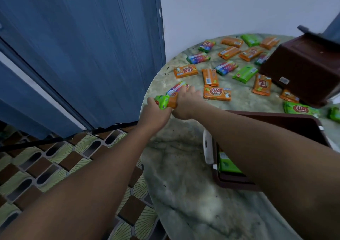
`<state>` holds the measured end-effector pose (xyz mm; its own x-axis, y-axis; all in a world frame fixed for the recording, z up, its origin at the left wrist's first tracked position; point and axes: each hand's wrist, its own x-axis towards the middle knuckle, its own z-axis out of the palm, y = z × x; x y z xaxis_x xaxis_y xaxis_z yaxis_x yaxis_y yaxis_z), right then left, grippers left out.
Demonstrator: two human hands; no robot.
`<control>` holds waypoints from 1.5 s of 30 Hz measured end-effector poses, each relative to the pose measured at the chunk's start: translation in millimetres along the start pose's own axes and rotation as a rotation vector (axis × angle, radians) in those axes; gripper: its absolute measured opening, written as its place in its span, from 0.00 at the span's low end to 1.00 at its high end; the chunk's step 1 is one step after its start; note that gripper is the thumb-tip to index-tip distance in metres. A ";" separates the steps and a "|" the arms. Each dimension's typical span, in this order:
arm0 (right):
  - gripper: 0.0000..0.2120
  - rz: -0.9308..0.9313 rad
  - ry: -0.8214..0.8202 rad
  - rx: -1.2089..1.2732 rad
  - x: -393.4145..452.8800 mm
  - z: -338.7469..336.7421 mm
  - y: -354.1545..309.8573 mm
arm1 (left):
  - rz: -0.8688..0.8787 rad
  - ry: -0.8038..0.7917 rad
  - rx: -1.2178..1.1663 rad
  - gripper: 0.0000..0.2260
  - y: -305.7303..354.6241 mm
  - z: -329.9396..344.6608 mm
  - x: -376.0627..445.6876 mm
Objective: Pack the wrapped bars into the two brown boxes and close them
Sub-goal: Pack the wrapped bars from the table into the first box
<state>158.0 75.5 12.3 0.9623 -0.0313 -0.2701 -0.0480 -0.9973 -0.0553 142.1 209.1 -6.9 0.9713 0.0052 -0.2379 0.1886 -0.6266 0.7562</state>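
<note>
Many wrapped bars (pixel 217 93) lie loose across the round worktop (pixel 184 193), mostly from twelve to two o'clock, so packing looks barely begun. Both hands meet at the worktop's ten o'clock edge: the left hand (pixel 156 113) is closed around a green bar (pixel 162 101), while the right hand (pixel 185 102) presses bunched fingers onto an orange bar (pixel 173 101) and a multicoloured bar (pixel 175 89). One brown box (pixel 276 118) sits open at four o'clock with a green bar inside; the other (pixel 301 68) stands tilted at two o'clock. Next, the gathered bars need carrying to the open box.
</note>
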 end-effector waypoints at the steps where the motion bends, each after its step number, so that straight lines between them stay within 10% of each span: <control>1: 0.41 -0.007 0.043 0.035 -4.6 -6.4 5.3 | 0.018 0.011 -0.003 0.27 6.7 0.5 -1.3; 10: 0.41 0.031 0.312 0.137 -67.2 -41.5 92.6 | 0.180 0.041 -0.001 0.22 80.5 46.1 -28.5; 23: 0.43 0.173 0.237 0.186 -173.9 12.1 253.1 | 0.412 -0.175 0.298 0.36 113.9 146.1 -99.8; 45: 0.35 -0.067 0.016 -0.226 -204.8 66.1 262.2 | 0.665 -0.520 0.813 0.25 61.4 177.1 -112.4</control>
<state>-69.3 -175.2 -10.4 0.9656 0.0361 -0.2577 0.0753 -0.9867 0.1441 18.8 32.0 -41.7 0.6317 -0.7125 -0.3056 -0.6653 -0.7006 0.2581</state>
